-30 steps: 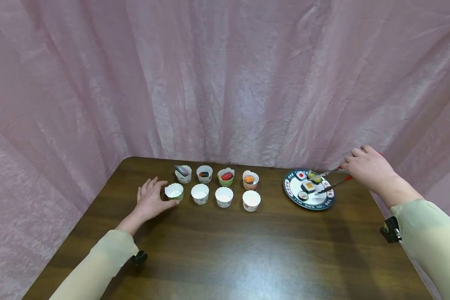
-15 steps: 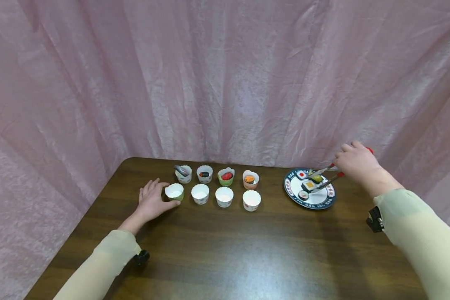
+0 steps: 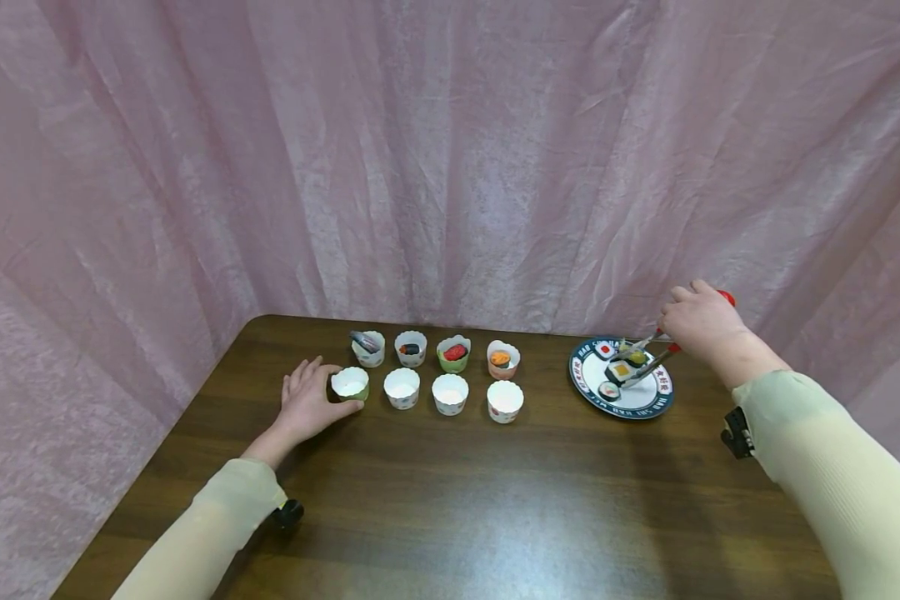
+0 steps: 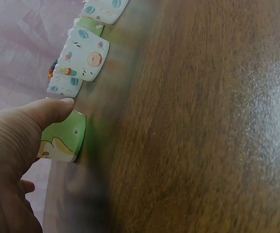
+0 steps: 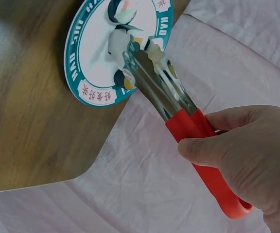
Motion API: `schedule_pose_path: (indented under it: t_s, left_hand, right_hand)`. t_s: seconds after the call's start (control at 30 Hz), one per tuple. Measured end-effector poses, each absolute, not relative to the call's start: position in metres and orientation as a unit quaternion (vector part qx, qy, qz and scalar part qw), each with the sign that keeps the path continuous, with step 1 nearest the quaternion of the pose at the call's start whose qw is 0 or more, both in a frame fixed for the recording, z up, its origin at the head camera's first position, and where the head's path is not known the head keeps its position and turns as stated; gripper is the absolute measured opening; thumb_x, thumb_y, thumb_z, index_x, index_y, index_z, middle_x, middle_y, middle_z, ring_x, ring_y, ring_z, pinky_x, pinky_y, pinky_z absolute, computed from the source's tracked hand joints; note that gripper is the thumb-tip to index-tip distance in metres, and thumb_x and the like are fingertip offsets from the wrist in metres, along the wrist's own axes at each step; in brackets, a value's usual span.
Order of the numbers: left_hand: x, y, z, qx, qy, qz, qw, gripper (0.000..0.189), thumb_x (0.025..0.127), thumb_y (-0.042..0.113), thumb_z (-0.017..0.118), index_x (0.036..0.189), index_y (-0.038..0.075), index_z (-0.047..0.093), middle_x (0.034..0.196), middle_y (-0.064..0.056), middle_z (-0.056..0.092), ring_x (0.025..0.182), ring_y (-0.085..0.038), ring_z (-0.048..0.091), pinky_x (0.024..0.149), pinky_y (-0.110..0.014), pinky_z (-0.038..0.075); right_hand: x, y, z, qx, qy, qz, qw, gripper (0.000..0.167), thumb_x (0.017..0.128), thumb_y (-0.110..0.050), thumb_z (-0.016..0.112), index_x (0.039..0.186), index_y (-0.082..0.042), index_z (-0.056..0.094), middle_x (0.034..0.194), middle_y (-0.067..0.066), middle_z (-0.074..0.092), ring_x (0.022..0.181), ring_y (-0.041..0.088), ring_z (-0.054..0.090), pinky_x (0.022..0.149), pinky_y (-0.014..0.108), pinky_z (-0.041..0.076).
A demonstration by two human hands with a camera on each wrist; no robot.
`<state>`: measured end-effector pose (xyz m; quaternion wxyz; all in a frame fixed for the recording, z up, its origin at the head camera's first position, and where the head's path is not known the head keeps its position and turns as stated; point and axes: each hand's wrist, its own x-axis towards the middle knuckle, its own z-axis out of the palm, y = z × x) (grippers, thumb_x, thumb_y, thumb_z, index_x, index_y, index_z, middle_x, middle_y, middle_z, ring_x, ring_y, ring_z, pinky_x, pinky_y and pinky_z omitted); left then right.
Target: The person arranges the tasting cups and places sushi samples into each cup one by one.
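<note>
In the head view my left hand [image 3: 307, 402] holds a green paper baking cup [image 3: 357, 396] between thumb and index finger. The left wrist view shows the thumb along the rim of that cup [image 4: 66, 135]. My right hand [image 3: 703, 321] grips a pair of red-handled metal tongs [image 5: 181, 119]. Their tips reach down onto a plate [image 3: 630, 412] with a dark lettered rim, either side of a square sushi piece with a yellow centre [image 3: 619, 371]. Also on the plate are a red-centred roll [image 3: 605, 350], a round roll [image 3: 609, 391] and a green-yellow piece [image 3: 636, 356].
Three white paper cups continue the front row, including one at its right end [image 3: 505, 402]. Behind them, several cups hold sushi pieces, among them a red one [image 3: 454, 352] and an orange one [image 3: 500, 359]. A pink curtain [image 3: 450, 167] hangs behind the wooden table [image 3: 450, 500].
My right hand has moved left and the tongs have drawn together around the yellow-centred sushi on the plate. The left hand has stayed at the green cup.
</note>
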<state>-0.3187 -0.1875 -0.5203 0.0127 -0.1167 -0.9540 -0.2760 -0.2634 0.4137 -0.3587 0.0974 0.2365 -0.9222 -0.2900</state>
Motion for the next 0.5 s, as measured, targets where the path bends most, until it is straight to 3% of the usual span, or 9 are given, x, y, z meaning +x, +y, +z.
schedule_pose_path:
  t_s: [0.5]
  left_hand:
    - [-0.3209,-0.1842,-0.5224,-0.12,-0.953,-0.279,0.015,0.076,0.084,0.049,0.082,0.138,0.003,0.053,0.159,-0.032,0.026,0.149,-0.053,0.009,0.113,-0.074,0.0]
  right_hand:
    - [-0.2593,0.4163,-0.3585,0.241,-0.919,-0.296,0.1,0.022,0.079,-0.001,0.075,0.071,-0.02,0.068,0.073,-0.002,0.061,0.082,0.027,0.05,0.078,0.046,0.039]
